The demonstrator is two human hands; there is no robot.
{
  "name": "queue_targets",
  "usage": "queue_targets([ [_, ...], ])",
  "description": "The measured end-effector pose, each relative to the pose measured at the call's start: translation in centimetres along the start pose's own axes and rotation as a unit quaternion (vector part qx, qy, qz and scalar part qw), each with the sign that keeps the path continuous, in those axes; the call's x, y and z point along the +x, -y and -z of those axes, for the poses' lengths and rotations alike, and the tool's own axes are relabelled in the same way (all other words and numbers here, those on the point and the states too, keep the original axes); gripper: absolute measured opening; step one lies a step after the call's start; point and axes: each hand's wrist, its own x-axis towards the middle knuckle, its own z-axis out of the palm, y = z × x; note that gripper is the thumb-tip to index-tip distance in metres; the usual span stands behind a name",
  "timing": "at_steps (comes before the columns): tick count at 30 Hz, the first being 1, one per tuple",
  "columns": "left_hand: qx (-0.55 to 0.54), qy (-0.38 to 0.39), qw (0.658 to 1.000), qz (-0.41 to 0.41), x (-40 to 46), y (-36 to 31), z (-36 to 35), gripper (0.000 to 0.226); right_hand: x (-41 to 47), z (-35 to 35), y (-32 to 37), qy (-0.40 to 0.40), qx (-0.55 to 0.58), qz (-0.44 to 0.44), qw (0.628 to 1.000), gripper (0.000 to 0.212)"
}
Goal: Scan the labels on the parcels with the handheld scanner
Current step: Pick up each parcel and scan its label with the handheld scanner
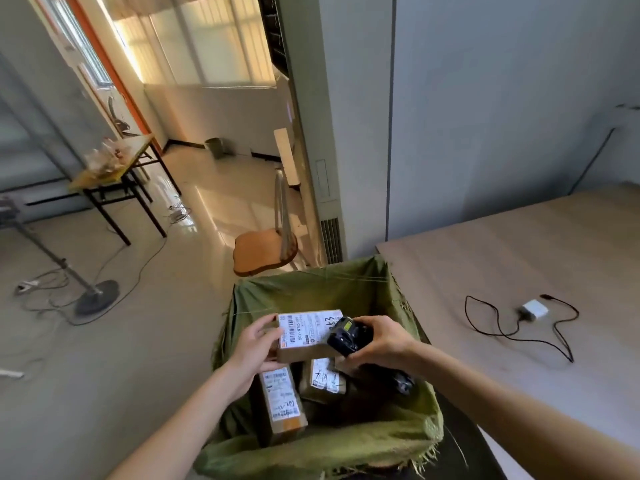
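My left hand (254, 346) grips a small brown cardboard parcel (304, 336) by its left end, holding it above an open green sack (322, 292). Its white barcode label faces up. My right hand (375, 342) holds a black handheld scanner (348, 336) right at the parcel's right end, its head over the label. Inside the sack lie two more labelled parcels, a long one (282, 401) at the left and a smaller one (323, 377) in the middle. A dark object (401, 381) sits under my right hand.
A wooden table (536, 258) stands to the right, with a white charger and black cable (533, 311) on it. A wooden chair (265, 249) stands beyond the sack. Farther left are a lamp stand base (97, 299), floor cables and a cluttered small table (110, 161).
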Motion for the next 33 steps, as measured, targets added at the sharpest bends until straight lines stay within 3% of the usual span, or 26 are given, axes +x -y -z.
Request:
queue_targets([
  [5,0.079,-0.023,0.995,0.053,2.3,3.4,1.6,0.036,2.5,-2.0,-1.7,0.000,-0.020,-0.031,0.999,0.075],
  [7,0.120,0.002,0.989,0.091,2.6,5.0,1.6,0.040,3.1,-2.6,-2.2,-0.001,-0.028,-0.046,0.999,0.076],
  [9,0.244,0.046,0.963,0.104,3.2,6.2,1.7,0.052,3.5,-3.0,-2.4,0.003,-0.034,-0.060,0.998,0.079],
  [12,0.373,0.091,0.922,0.045,4.8,6.6,2.3,0.060,3.7,-2.9,-2.7,0.004,-0.042,-0.069,0.997,0.076],
  [16,0.417,0.102,0.902,-0.057,6.5,3.4,3.1,0.055,2.8,-2.4,-2.3,-0.031,-0.063,-0.076,0.995,0.077],
  [21,0.424,0.120,0.875,-0.200,7.6,-2.7,0.8,0.048,-0.4,0.0,-0.3,-0.129,-0.110,-0.097,0.981,0.085],
  [27,0.475,0.178,0.802,-0.317,5.0,-9.0,-6.6,0.055,-9.2,4.7,0.2,-0.240,-0.197,-0.151,0.938,0.082],
  [33,0.446,0.248,0.756,-0.409,-4.3,-14.8,-18.8,0.063,-24.7,9.6,-1.9,-0.341,-0.160,-0.235,0.896,0.078],
])
